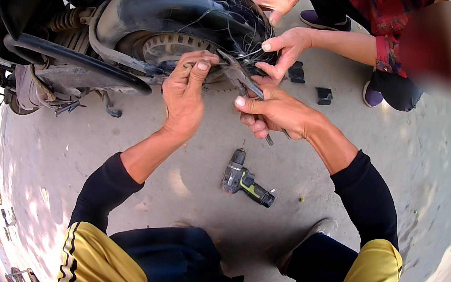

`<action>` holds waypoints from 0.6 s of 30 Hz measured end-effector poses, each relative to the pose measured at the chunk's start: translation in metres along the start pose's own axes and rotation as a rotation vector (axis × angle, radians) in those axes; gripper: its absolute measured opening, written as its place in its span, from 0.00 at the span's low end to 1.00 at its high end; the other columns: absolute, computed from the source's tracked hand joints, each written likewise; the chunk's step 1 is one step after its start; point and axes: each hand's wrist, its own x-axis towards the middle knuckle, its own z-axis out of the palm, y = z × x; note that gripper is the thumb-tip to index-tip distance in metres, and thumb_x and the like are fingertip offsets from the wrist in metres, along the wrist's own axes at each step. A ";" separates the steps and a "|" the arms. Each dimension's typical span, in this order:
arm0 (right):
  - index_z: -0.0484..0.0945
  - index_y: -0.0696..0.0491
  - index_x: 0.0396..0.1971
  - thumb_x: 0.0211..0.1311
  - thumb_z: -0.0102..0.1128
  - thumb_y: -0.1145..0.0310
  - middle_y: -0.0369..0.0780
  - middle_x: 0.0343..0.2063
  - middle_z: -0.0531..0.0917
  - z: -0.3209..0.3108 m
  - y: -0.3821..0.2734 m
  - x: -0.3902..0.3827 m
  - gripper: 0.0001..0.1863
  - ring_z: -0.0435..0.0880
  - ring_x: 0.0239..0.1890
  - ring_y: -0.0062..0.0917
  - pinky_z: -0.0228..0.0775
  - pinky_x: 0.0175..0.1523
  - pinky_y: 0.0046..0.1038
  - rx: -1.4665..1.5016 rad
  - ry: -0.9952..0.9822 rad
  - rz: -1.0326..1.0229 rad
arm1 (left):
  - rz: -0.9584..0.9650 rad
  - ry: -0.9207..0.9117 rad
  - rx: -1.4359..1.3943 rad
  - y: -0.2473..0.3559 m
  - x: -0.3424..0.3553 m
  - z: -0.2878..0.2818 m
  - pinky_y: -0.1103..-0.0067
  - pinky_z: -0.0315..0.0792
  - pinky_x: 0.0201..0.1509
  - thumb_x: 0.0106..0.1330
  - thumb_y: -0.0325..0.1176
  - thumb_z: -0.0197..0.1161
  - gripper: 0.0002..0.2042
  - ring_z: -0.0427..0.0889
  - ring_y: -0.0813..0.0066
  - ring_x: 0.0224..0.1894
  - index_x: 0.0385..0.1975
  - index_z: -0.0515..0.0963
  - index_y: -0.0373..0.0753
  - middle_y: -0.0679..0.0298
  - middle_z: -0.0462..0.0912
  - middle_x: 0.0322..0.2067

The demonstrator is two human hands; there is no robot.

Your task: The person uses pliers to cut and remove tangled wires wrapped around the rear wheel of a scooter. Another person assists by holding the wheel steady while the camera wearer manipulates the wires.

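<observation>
My right hand point(285, 112) grips a pair of metal pliers point(239, 76), their jaws pointing up and left at the rear of a black mudguard point(164, 6). Close to the jaws, my left hand point(186, 91) has its thumb and fingers drawn together. Whatever lies in that pinch is too small to make out. Thin loose wire point(246, 42) loops over the mudguard's right end. Another person's hand point(289, 48) holds this end just beyond the pliers, and that person's other hand point(277, 6) rests higher on the mudguard.
A cordless drill point(240, 178) lies on the concrete below my hands. Two small black parts point(323, 96) point(297, 72) sit on the ground to the right. The motorcycle's black tubular bar point(90, 71) juts out at left. The other person crouches at the upper right.
</observation>
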 end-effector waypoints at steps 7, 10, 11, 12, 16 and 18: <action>0.65 0.50 0.36 0.80 0.58 0.57 0.29 0.22 0.63 0.017 -0.015 -0.003 0.16 0.58 0.21 0.15 0.51 0.24 0.23 0.148 0.005 0.124 | 0.015 -0.030 0.113 -0.024 0.001 -0.004 0.68 0.75 0.60 0.78 0.33 0.60 0.10 0.83 0.61 0.52 0.47 0.80 0.32 0.55 0.85 0.46; 0.66 0.49 0.35 0.81 0.56 0.57 0.28 0.22 0.62 0.031 -0.030 -0.011 0.15 0.57 0.21 0.14 0.50 0.24 0.21 0.204 0.095 0.204 | 0.014 -0.199 0.425 -0.022 0.001 -0.002 0.61 0.75 0.57 0.75 0.32 0.61 0.10 0.84 0.49 0.51 0.48 0.79 0.32 0.48 0.85 0.45; 0.66 0.48 0.34 0.81 0.56 0.56 0.28 0.22 0.62 0.037 -0.033 -0.010 0.16 0.56 0.21 0.13 0.50 0.24 0.21 0.217 0.113 0.229 | 0.026 -0.278 0.561 -0.016 0.002 -0.006 0.59 0.75 0.57 0.74 0.31 0.62 0.10 0.83 0.46 0.51 0.49 0.78 0.32 0.46 0.85 0.44; 0.66 0.48 0.34 0.81 0.56 0.56 0.27 0.22 0.62 0.043 -0.037 -0.010 0.16 0.56 0.21 0.13 0.50 0.24 0.21 0.247 0.125 0.255 | 0.016 -0.287 0.543 -0.012 0.006 -0.008 0.56 0.77 0.50 0.72 0.30 0.61 0.09 0.84 0.41 0.46 0.45 0.80 0.32 0.44 0.86 0.40; 0.67 0.48 0.34 0.81 0.56 0.55 0.27 0.22 0.62 0.060 -0.056 -0.013 0.16 0.56 0.21 0.13 0.49 0.24 0.20 0.309 0.211 0.328 | 0.020 -0.320 0.577 -0.015 0.014 -0.009 0.56 0.79 0.40 0.71 0.30 0.61 0.06 0.87 0.42 0.38 0.39 0.80 0.34 0.49 0.88 0.35; 0.67 0.48 0.34 0.81 0.55 0.54 0.27 0.22 0.62 0.066 -0.061 -0.013 0.16 0.56 0.21 0.13 0.49 0.25 0.19 0.317 0.281 0.375 | 0.028 -0.296 0.558 -0.019 0.009 -0.007 0.56 0.78 0.38 0.73 0.31 0.60 0.06 0.87 0.44 0.38 0.37 0.80 0.34 0.52 0.88 0.35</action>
